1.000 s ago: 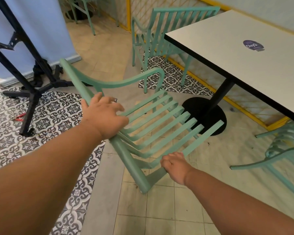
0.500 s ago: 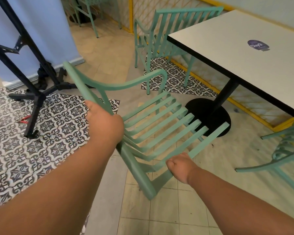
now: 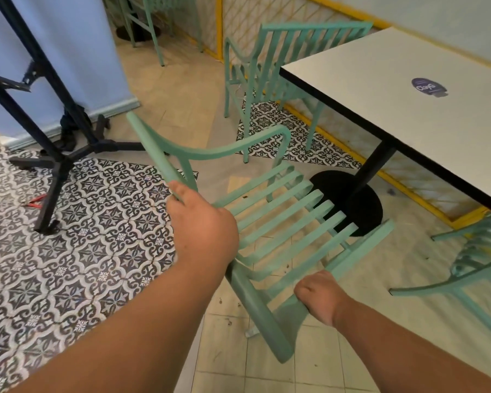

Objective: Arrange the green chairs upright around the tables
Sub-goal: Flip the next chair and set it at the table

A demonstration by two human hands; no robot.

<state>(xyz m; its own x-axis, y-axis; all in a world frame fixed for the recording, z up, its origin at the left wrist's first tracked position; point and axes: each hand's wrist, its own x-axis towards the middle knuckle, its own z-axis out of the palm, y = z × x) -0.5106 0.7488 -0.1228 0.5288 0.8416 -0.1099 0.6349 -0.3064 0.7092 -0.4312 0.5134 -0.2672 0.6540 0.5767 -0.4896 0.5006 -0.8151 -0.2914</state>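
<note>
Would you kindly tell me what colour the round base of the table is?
Black; the table base shows clearly in the head view.

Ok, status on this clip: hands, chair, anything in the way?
Left hand and right hand both gripping held chair, tilted, not yet upright. Table close right; its black base beyond the chair. Another chair upright at table's far end.

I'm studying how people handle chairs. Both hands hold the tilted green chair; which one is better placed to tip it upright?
Probably the left hand: it grips the side rail of the chair higher up. The right hand holds the low end, suited to act as a pivot.
</note>
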